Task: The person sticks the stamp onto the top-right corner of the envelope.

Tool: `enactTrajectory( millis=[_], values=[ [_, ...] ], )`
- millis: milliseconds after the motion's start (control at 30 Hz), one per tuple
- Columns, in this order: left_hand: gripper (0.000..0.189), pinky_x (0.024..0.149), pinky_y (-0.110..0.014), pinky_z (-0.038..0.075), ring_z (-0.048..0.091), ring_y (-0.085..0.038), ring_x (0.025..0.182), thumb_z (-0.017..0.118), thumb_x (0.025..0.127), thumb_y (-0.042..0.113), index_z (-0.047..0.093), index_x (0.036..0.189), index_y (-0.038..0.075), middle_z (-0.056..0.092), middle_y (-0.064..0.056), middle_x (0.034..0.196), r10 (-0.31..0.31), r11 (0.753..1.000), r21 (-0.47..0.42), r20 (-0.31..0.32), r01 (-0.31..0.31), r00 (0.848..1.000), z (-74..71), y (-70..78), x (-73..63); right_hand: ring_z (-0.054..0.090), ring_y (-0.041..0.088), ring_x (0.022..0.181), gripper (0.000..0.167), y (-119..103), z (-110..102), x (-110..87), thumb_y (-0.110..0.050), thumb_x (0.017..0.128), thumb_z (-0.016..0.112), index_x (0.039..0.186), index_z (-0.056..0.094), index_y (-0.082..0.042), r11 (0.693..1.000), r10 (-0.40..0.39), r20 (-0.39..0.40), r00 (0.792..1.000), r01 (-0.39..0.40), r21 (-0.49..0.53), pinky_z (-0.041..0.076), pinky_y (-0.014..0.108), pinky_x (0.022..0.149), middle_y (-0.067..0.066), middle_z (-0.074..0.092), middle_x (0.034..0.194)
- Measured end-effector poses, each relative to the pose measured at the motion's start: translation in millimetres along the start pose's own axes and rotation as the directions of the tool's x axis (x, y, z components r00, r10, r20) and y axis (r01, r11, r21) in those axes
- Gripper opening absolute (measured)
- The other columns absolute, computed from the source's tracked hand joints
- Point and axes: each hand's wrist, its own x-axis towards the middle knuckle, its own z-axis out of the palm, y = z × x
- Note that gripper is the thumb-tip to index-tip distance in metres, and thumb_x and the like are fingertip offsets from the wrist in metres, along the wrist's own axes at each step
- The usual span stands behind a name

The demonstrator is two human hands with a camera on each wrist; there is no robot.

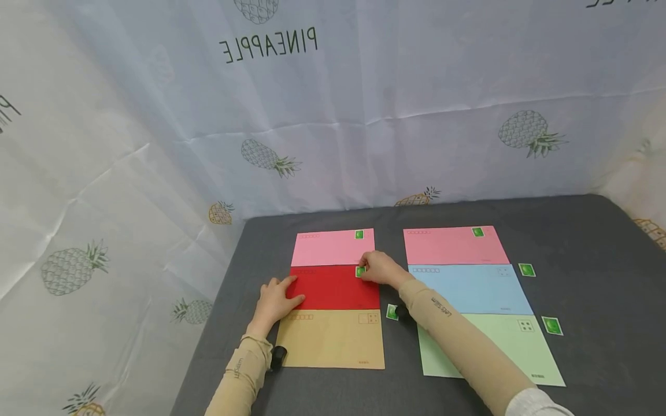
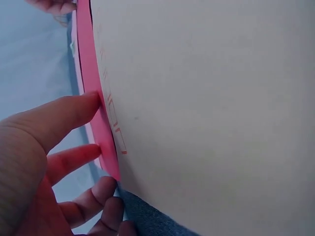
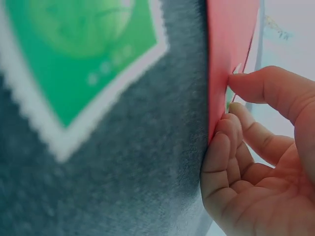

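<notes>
Head view: the right hand (image 1: 382, 269) pinches a green stamp (image 1: 359, 271) by its edge.

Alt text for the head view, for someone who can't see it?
A person's right hand holds a green stamp at the top right of a red envelope; the left hand touches its left side. Coloured envelopes lie in two columns of three on a dark table.

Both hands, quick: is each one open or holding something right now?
Left hand: open, touching the red envelope at its left side.
Right hand: closed, pinching a green stamp at that envelope's upper right.
</notes>
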Motion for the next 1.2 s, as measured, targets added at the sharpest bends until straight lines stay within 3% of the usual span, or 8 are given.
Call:
enactTrajectory(
  millis=[300,567,900,1200],
  values=[
    [0.054,0.075,-0.048,0.049,0.048,-0.033,0.094,0.069,0.081,0.032,0.056,0.128,0.009,0.055,-0.019,0.104,0.025,0.999,-0.030,-0.011,-0.025,1.000,-3.5,0.2,-1.5,0.046,0.014,0.059,0.019,0,-1,-1.9,-0.010,0.080,0.067,0.097,0.060,-0.003,1.000,-0.031,0.029,0.999,0.031,-0.001,0.038,0.025,0.057,0.003,0.052,0.067],
    [0.053,0.078,-0.046,0.049,0.052,-0.031,0.092,0.068,0.082,0.033,0.056,0.128,0.010,0.056,-0.017,0.102,0.051,0.999,-0.007,-0.027,-0.051,0.998,-8.2,6.8,0.4,0.048,0.014,0.063,0.018,0,-4,-5.8,-0.014,0.081,0.068,0.095,0.059,-0.006,0.998,-0.053,-0.016,0.998,0.054,0.026,0.041,0.027,0.060,0.003,0.053,0.072],
    [0.049,0.075,-0.045,0.048,0.054,-0.027,0.089,0.066,0.082,0.040,0.060,0.125,0.017,0.059,-0.014,0.102,0.112,0.993,0.037,-0.118,-0.108,0.987,-9.6,25.8,-3.0,0.050,0.013,0.061,0.018,-5,-12,-17.6,-0.018,0.085,0.066,0.097,0.060,-0.006,0.990,-0.097,-0.079,0.992,0.104,0.091,0.043,0.026,0.059,0.004,0.058,0.081],
    [0.045,0.071,-0.037,0.042,0.050,-0.018,0.079,0.066,0.082,0.041,0.061,0.123,0.022,0.058,-0.007,0.093,0.202,0.979,0.017,-0.181,-0.203,0.963,-6.6,57.4,1.3,0.052,0.014,0.075,0.024,5,-34,-36.1,-0.021,0.086,0.064,0.103,0.061,-0.005,0.985,-0.134,-0.164,0.977,0.150,0.088,0.045,0.027,0.066,0.003,0.059,0.086]
  ],
)
